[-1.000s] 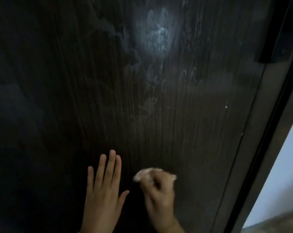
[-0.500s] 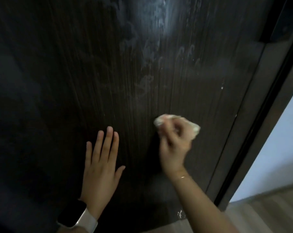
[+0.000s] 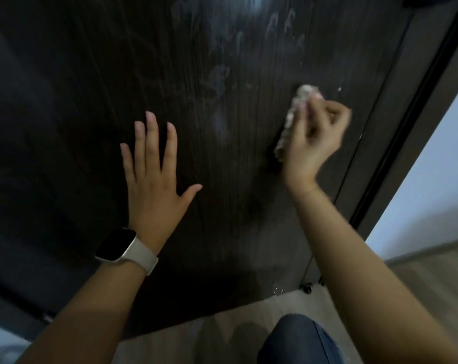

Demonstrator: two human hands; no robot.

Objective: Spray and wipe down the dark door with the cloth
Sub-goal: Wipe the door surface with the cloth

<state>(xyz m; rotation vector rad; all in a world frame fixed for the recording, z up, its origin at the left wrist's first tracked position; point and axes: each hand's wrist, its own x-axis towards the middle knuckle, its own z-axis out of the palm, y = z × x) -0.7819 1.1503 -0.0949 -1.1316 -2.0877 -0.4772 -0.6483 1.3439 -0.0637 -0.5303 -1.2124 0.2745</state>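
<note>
Currently right hand [image 3: 311, 143] fingers clamped on bunched cloth [image 3: 290, 122], pressing it to dark door [image 3: 78, 101]; left hand [image 3: 154, 190] flat, fingers spread; cloth looks soft, light, best gripped as wad

The door [image 3: 65, 127] face lies bare across its left half and upper left. The left hand [image 3: 154, 185] lies flat at mid-panel; the right hand [image 3: 311, 137] and cloth [image 3: 292, 119] occupy the right edge beside the frame [image 3: 395, 143].
</note>
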